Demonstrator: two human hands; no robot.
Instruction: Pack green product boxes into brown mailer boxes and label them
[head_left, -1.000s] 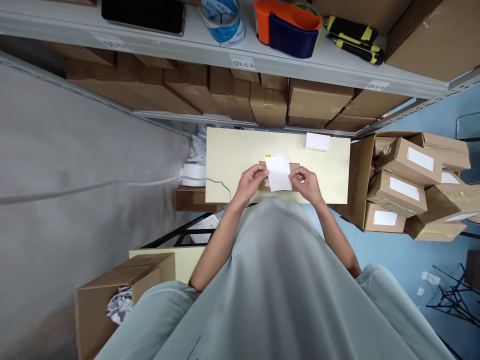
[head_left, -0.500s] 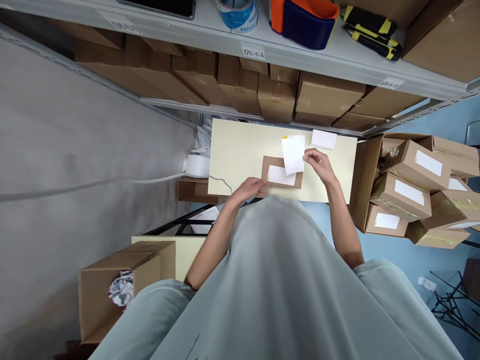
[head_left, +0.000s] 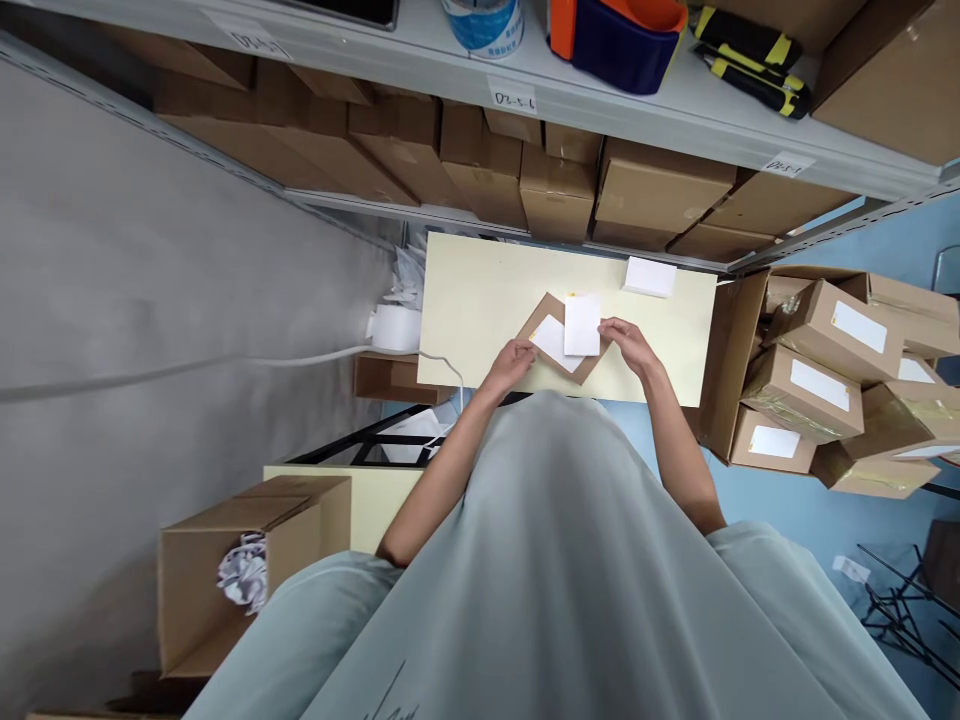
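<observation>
A small brown cardboard box lies turned at an angle on the pale yellow table, with a white label on its top. Over the label is a white paper sheet with a small yellow mark at its upper edge. My right hand pinches this sheet at its right edge, fingers closed. At the box's left corner my left hand has its fingers closed on the cardboard. Whether the sheet touches the box, I cannot tell. A stack of white paper sits at the table's far edge.
A large carton of labelled boxes stands to the right. Above the table, a shelf holds tape and cutters. A cable runs from the left to a white device. An open box is lower left.
The box has been turned clockwise on the table, its label with it. My right hand has moved the white sheet down over the box, and my left hand has shifted up along it.
</observation>
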